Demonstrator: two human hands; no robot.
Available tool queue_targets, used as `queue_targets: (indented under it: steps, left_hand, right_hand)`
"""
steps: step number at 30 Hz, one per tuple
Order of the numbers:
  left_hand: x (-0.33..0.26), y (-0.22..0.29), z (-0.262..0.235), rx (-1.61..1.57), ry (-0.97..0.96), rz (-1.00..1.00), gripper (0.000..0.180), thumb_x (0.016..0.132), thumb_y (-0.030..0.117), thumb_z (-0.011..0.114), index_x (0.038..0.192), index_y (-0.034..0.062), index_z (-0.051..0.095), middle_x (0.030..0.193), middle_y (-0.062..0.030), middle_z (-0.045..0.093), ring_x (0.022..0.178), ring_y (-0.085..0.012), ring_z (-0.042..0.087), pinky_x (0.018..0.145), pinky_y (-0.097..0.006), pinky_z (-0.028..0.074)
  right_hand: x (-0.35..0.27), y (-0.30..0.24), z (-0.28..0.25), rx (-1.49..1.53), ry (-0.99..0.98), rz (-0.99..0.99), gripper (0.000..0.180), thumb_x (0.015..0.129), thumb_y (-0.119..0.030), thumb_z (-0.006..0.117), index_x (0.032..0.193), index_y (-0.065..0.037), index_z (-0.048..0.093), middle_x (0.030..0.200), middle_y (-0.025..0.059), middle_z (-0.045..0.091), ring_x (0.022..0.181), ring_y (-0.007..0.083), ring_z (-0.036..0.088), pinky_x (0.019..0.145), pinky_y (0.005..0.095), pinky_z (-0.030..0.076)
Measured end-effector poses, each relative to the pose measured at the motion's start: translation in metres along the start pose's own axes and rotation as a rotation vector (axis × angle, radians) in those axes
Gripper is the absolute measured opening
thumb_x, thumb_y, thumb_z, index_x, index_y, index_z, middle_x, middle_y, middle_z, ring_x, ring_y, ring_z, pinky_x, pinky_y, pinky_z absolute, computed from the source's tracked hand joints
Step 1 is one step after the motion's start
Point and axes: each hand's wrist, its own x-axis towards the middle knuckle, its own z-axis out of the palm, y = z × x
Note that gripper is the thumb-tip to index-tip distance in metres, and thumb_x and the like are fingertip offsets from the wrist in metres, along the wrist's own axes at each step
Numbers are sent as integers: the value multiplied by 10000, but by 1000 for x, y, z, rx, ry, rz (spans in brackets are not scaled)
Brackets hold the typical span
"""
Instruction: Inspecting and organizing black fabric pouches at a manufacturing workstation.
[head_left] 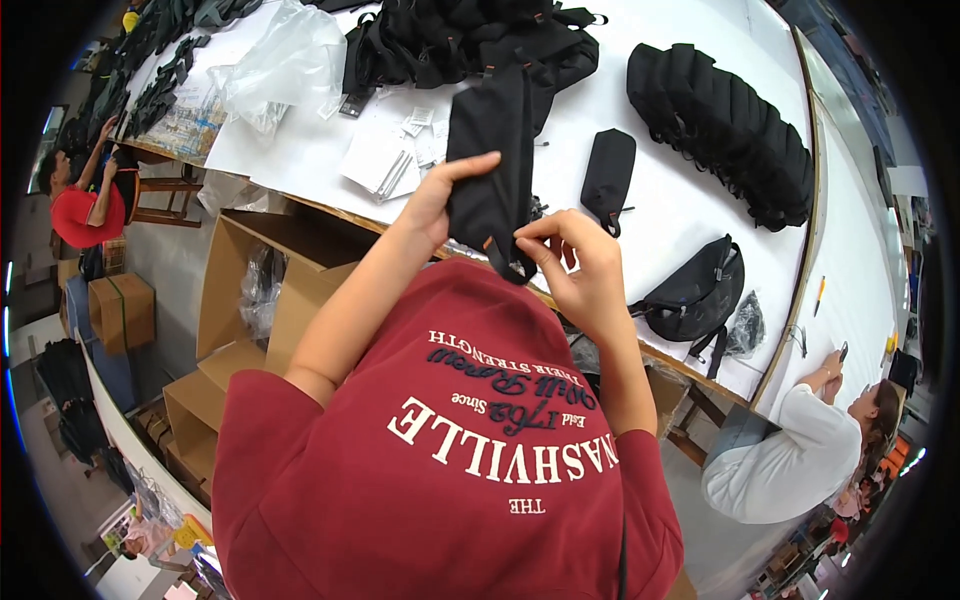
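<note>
Black pouch (487, 125) in left grip (430, 208), right grip (580, 258) at its lower end

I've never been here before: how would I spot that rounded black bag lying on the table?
Find the long white table beyond the person's dark red shirt. Near its closest edge, to the right of the person's right hand, lies the bag. It is half-moon shaped with loose straps, unlike the narrow, straight pouch lying beyond it.

Matt cloth pouch (487, 150) and glossy, crinkled plastic bag (285, 70)
</note>
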Motion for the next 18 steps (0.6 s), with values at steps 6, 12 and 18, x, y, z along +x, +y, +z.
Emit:
queue_targets:
  steps: [6,12,18]
  left_hand:
    - [5,3,-14,-123,-179,48,243,896,127,537,1065,-38,597,991,-159,667,855,-240,673,795,-361,557]
    - [2,10,-13,-106,-210,43,253,901,141,539,1069,-41,590,994,-160,665,859,-238,673,795,-358,558]
    - [-7,9,11,194,129,233,286,870,156,598,1085,-31,572,984,-110,656,861,-187,658,766,-317,551]
  right_hand:
    - [-1,-5,1,92,-74,116,47,803,-14,659,847,-3,647,727,32,618,559,67,510,523,214,383]
    - [3,-8,-1,239,-111,163,106,848,-21,601,949,-12,632,788,43,640,608,73,526,561,210,401]
    - [5,-20,-3,-466,105,-195,356,749,-76,678,1096,-133,620,1097,59,582,934,228,552,811,324,414]
